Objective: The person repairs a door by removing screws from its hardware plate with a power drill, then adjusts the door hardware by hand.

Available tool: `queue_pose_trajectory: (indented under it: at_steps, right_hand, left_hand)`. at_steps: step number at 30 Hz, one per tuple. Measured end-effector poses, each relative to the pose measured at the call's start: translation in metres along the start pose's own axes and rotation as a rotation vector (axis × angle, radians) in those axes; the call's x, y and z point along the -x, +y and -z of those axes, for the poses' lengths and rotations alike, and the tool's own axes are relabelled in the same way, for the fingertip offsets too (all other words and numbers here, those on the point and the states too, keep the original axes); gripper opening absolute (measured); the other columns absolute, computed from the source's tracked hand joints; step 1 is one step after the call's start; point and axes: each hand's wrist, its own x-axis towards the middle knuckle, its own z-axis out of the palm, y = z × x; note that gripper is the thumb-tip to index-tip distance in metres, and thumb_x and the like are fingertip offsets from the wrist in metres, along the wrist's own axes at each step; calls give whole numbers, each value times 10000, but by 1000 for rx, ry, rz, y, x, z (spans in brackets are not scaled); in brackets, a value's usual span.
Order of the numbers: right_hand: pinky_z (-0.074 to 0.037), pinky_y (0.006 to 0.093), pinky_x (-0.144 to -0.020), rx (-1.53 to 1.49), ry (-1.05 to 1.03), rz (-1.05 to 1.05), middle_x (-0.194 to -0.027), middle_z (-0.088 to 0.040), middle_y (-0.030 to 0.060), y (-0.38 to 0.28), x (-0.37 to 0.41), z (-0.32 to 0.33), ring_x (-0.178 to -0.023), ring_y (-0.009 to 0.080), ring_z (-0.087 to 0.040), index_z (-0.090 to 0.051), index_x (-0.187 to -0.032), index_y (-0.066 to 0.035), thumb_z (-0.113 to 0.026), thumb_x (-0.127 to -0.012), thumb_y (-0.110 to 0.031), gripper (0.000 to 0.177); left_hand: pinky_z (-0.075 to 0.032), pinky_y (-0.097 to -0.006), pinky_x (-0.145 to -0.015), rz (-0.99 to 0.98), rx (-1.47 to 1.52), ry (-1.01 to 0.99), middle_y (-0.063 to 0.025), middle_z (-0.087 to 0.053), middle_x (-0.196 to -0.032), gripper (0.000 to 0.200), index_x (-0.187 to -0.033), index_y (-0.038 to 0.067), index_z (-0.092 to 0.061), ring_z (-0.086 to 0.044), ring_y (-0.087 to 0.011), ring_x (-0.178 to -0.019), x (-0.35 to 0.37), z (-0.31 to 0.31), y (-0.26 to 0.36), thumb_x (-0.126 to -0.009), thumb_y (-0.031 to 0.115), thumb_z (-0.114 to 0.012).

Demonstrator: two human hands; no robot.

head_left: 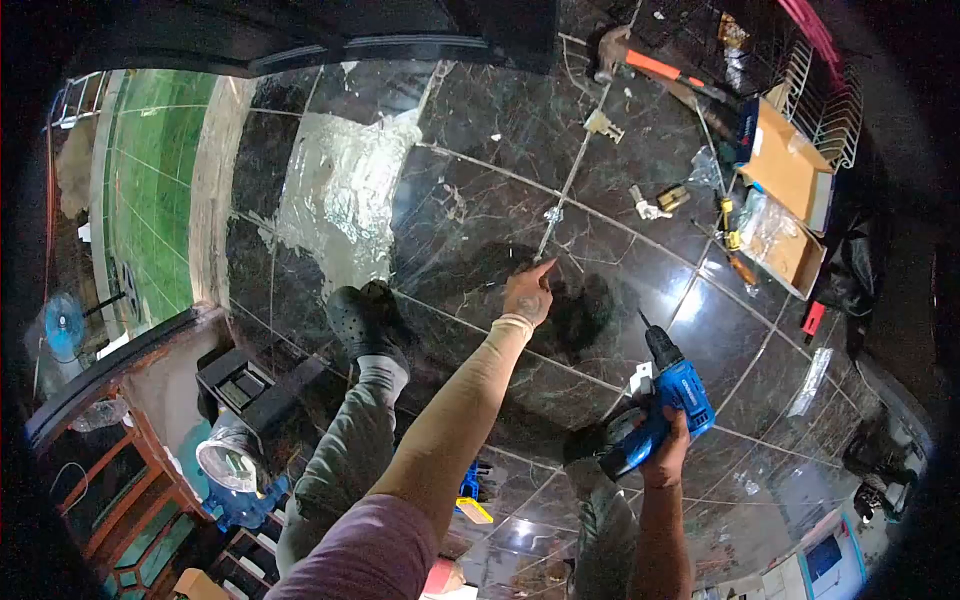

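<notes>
My right hand [668, 452] is wrapped round the handle of a blue cordless drill [684, 393], whose bit points up and to the left. My left hand [528, 296] reaches down over the dark tiled floor [470, 215], index finger stretched out to the right and the other fingers partly curled. A thin light object near its fingertips is too small to make out. A small metal part [604, 126] lies on the floor farther ahead, and another metal piece [673, 197] lies to the right of it.
A hammer [655, 66] lies at the top. An open cardboard box [785, 165], a screwdriver [741, 268] and a wire rack [848, 115] are at the right. My shoe [368, 322] stands left of centre. A black box [234, 387] and a bucket [230, 462] are lower left.
</notes>
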Motion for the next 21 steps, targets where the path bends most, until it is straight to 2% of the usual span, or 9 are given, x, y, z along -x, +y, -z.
queue_pose_trajectory:
  at_steps: [3,5,7,8,10,13,15,17,21]
  right_hand:
    - [-520,320,-673,-57,-36,-72,-944,-647,113,11,-2,-13,-740,204,-611,-577,-1143,-1,-647,-845,-287,419]
    - [-524,331,-644,20,-45,-52,-938,-644,111,19,-6,-16,-712,207,-615,-580,-1133,-1,-626,-834,-250,392]
    - [-519,332,-625,53,29,-96,-923,-643,105,26,-7,-20,-695,205,-615,-580,-1132,-1,-614,-827,-234,386]
    - [-515,333,-618,98,-25,-8,-887,-642,96,26,-8,-32,-687,209,-616,-579,-1129,2,-605,-818,-227,387]
    - [-516,335,-618,122,-1,-17,-884,-639,95,27,-9,-42,-691,216,-617,-577,-1130,4,-605,-813,-227,394]
    - [-528,346,-616,92,-14,-46,-898,-642,108,26,-8,-56,-680,230,-623,-579,-1113,-11,-619,-812,-208,362]
    - [-537,357,-608,20,-17,-38,-883,-658,133,25,-6,-65,-658,237,-639,-589,-1093,-16,-643,-827,-203,330]
    - [-533,354,-611,17,45,-45,-856,-649,128,22,0,-69,-677,234,-642,-579,-1082,-19,-632,-815,-200,327]
    - [-531,348,-613,31,49,-83,-821,-604,92,25,-4,-61,-664,229,-620,-564,-1050,-39,-626,-798,-198,305]
  left_hand:
    - [-502,-443,-713,-269,143,319,-165,-655,-857,321,-1121,124,-675,-631,-357,-806,8,17,-15,-816,80,-586]
    - [-496,-480,-671,-187,40,552,-192,-613,-859,152,-959,64,-632,-608,-407,-769,-1,26,-31,-842,160,-616]
    - [-488,-424,-665,-47,-110,485,-163,-624,-830,117,-895,51,-614,-612,-359,-782,-27,17,-62,-827,130,-668]
    - [-480,-423,-664,-160,-191,519,-155,-624,-832,81,-852,44,-586,-615,-336,-818,-31,19,-53,-830,101,-640]
    - [-478,-423,-676,-73,37,376,-150,-628,-823,65,-849,47,-577,-618,-339,-841,-62,-16,-93,-817,80,-623]
    - [-483,-402,-696,13,185,256,-100,-626,-823,121,-853,66,-555,-618,-294,-814,-58,-12,-88,-750,38,-613]
    - [-486,-402,-693,-48,91,318,-96,-625,-833,158,-867,76,-553,-616,-291,-791,-39,17,-65,-728,48,-624]
    - [-505,-405,-709,-127,95,473,-165,-639,-809,223,-895,42,-544,-634,-364,-764,-36,14,-118,-697,20,-642]
    - [-501,-422,-687,-5,24,334,-175,-623,-821,159,-946,21,-589,-630,-359,-787,13,62,-96,-804,88,-615]
